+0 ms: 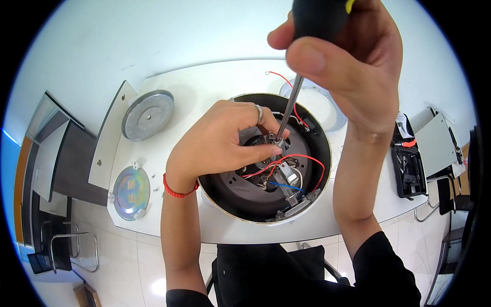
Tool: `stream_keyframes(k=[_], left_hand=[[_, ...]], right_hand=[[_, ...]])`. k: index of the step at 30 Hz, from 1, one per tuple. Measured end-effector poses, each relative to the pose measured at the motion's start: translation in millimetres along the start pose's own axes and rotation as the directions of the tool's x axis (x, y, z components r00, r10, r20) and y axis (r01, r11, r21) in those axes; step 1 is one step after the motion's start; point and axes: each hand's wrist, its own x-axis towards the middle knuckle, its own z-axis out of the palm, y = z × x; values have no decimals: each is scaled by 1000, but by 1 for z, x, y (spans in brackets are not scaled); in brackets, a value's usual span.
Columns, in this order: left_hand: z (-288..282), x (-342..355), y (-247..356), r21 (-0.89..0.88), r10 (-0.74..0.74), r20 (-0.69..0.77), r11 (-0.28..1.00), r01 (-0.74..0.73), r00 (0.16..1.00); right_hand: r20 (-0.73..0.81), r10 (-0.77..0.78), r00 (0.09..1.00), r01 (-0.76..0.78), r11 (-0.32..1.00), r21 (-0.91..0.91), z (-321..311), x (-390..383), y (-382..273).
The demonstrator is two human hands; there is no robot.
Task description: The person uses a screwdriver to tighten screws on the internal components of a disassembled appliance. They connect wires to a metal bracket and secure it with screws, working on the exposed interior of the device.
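My right hand (353, 66) is wrapped round the black handle of a screwdriver (291, 105), held high with its shaft slanting down. The tip meets a small metal bracket (276, 143) inside an open round appliance housing (225, 197). My left hand (225, 135) reaches over the housing's left rim, thumb and fingers closing on that bracket beside the tip. Red wires (307, 157), a blue wire (286, 185) and a white connector block (290, 175) lie within the dark bowl. What sits beneath my left fingers is partly hidden.
On the white table (169, 215) to the left lie a grey metal disc (148, 115) and a shiny round plate (131, 192) with tabs. A pale ring (335, 110) sits behind the housing. At the right edge stands an open black tool case (409, 171).
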Motion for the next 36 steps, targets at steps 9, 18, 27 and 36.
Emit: stream_keyframes(k=[9,18,27,36], left_hand=[[-1,-1,4,19,-47,8,999,47,999],[3,1,-2,1,12,-18,1000,-12,1000],[5,-4,2,0,-34,-57,999,34,998],[-2,-2,3,-4,-31,21,999,32,999]], right_hand=[[107,233,967,-245,962,121,3,-9,-1],[168,57,984,-79,989,128,-16,-14,17],[174,13,985,-37,990,137,-12,-9,14],[152,33,988,-79,950,302,3,-3,9]])
